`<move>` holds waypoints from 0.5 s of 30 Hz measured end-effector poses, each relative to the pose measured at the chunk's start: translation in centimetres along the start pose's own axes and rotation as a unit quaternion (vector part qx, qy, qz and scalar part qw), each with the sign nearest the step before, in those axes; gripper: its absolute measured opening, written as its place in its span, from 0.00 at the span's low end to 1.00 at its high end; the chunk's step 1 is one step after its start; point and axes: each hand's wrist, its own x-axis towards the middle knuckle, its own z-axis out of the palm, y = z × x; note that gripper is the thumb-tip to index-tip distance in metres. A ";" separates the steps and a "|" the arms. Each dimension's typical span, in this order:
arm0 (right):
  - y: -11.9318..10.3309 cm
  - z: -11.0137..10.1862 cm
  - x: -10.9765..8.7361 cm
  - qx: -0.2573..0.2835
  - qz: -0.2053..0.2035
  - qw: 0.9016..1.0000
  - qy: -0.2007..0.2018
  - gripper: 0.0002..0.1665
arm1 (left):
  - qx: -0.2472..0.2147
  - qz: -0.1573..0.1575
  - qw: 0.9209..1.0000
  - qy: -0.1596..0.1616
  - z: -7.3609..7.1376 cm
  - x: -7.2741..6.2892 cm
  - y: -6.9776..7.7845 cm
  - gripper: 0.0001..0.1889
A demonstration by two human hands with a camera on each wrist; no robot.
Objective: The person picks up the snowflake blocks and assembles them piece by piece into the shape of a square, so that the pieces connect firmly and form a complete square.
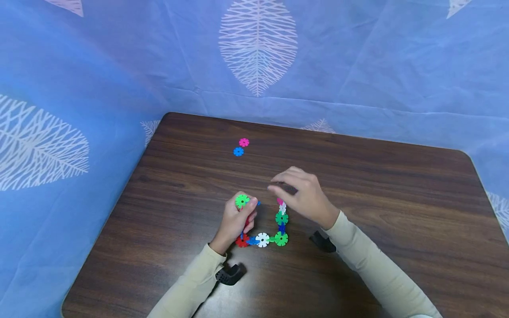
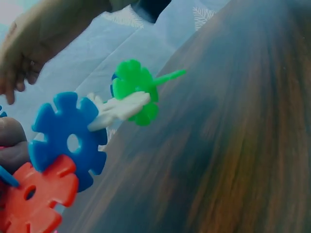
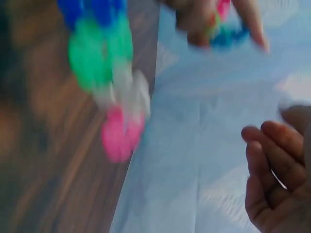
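My left hand (image 1: 234, 219) grips one end of a chain of notched plastic discs, with a bright green disc (image 1: 242, 201) showing above the thumb. From there the chain bends through a red disc (image 1: 242, 240), a white disc (image 1: 262, 240) and a corner green disc (image 1: 281, 239), then runs up to a pink disc (image 3: 120, 136) at its other end. In the left wrist view, a blue disc (image 2: 68, 121) slots into a red one beside my fingers. My right hand (image 1: 305, 193), fingers loosely bent and apart, hovers by the pink end, holding nothing.
A loose pink disc (image 1: 244, 142) and a loose blue disc (image 1: 238, 151) lie farther back on the brown wooden table (image 1: 377, 185). Blue cloth (image 1: 338, 53) with white leaf prints hangs behind and left. Black wrist devices (image 1: 230, 274) sit at both wrists.
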 end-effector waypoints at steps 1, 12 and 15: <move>0.7 0.0 0.5 -0.002 0.013 1.000 0.014 0.07 | -0.005 -0.004 1.000 0.005 -0.1 -0.1 0.0 0.09; 10.2 4.2 5.6 -0.017 0.192 0.971 -0.139 0.09 | -0.064 -0.019 0.998 0.001 -0.4 -0.8 1.1 0.12; 11.2 6.4 6.6 0.001 0.193 0.966 -0.171 0.10 | -0.067 -0.015 0.998 -0.009 -0.4 -1.1 1.5 0.13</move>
